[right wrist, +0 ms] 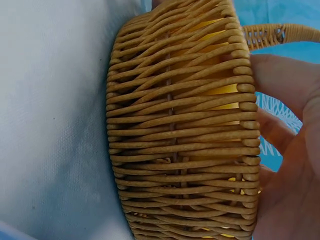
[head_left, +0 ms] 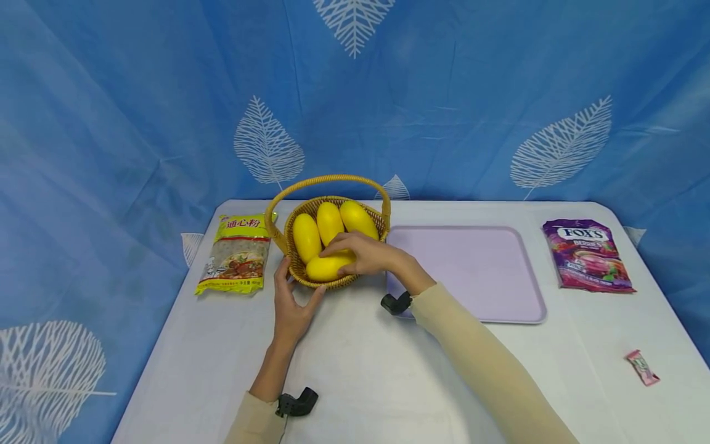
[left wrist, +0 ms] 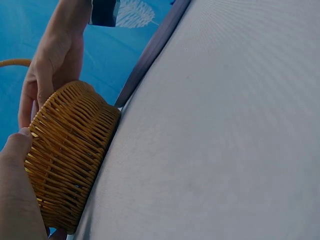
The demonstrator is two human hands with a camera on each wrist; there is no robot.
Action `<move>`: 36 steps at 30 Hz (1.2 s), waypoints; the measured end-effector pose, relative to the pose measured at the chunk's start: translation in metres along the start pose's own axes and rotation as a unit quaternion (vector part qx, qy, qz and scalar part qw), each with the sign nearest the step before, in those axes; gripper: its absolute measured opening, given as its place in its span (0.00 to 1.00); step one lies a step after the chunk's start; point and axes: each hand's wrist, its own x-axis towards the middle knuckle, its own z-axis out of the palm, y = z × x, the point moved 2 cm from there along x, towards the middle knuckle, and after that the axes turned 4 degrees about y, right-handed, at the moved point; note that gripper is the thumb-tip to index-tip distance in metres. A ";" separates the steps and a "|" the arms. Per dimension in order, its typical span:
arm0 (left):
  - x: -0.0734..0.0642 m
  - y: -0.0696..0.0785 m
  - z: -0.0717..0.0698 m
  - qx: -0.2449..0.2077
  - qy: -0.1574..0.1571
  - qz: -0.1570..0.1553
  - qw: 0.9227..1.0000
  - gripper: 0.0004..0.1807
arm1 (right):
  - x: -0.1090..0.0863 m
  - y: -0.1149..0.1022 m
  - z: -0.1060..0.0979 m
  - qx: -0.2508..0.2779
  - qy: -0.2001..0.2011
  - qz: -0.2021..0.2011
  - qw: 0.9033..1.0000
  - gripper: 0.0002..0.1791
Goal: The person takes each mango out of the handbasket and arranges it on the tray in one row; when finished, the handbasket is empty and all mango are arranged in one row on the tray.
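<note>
A woven wicker basket [head_left: 327, 285] with an arched handle [head_left: 328, 179] stands toward the back of the table and holds several smooth yellow oval fruits [head_left: 306, 237]. From the front left, my left hand [head_left: 291, 311] grips the basket, thumb and fingers spread around its side; in the left wrist view its thumb [left wrist: 18, 145] lies at the rim. My right hand [head_left: 363, 251] reaches in over the rim and holds the front yellow fruit [head_left: 327, 267] between thumb and fingers. The right wrist view shows the weave close up, with the right hand's fingers [right wrist: 285, 80] behind the rim.
Right of the basket lies a shallow lilac tray [head_left: 466, 259]. A yellow-topped pasta bag [head_left: 235, 253] lies to its left. Farther right are a purple Fox's candy bag [head_left: 588, 256] and a small pink wrapped candy [head_left: 642, 367]. A blue leaf-print curtain [head_left: 444, 123] hangs behind the table.
</note>
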 end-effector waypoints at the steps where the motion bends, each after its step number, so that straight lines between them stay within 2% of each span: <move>1: 0.000 0.001 0.000 -0.001 0.000 0.000 1.000 0.45 | -0.001 0.000 0.000 0.006 0.008 0.001 1.000 0.24; 8: 0.000 -0.003 0.001 -0.003 -0.003 -0.015 1.000 0.46 | -0.007 -0.004 -0.003 0.026 0.062 0.012 0.998 0.24; 20: -0.002 -0.005 0.002 0.001 -0.001 -0.008 1.000 0.46 | -0.018 -0.014 -0.010 0.025 0.119 0.009 0.993 0.24; 30: -0.001 -0.001 0.001 -0.005 0.003 -0.001 1.000 0.46 | -0.051 -0.022 -0.027 0.020 0.200 0.024 0.979 0.24; 36: -0.001 -0.004 0.001 -0.005 0.003 -0.011 1.000 0.47 | -0.076 -0.020 -0.030 0.003 0.243 0.021 0.970 0.24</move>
